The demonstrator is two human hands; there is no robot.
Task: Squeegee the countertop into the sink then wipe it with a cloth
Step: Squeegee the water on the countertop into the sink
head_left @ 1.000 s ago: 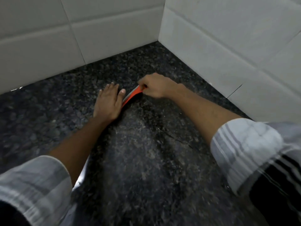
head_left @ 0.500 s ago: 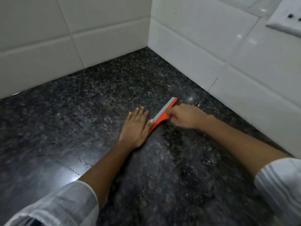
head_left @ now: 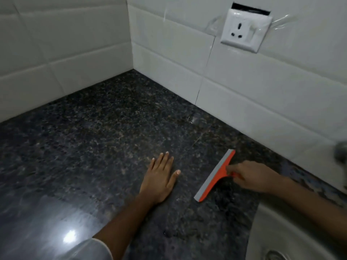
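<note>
An orange squeegee [head_left: 216, 175] with a grey blade lies blade-down on the dark speckled granite countertop [head_left: 105, 128]. My right hand [head_left: 249, 175] grips its orange handle from the right. My left hand [head_left: 161, 177] rests flat on the counter, fingers spread, a short way left of the blade and apart from it. The white sink [head_left: 262, 231] rim curves in at the bottom right, below the squeegee. No cloth is in view.
White tiled walls meet in a corner behind the counter. A white wall socket [head_left: 246, 28] sits on the right wall above the counter. A blurred metal tap [head_left: 340, 152] shows at the right edge. A bright light glare lies on the counter at bottom left.
The squeegee and my right hand have pulled away from the wall corner toward the sink. My left hand, which touched the blade end before, is now separate from it.
</note>
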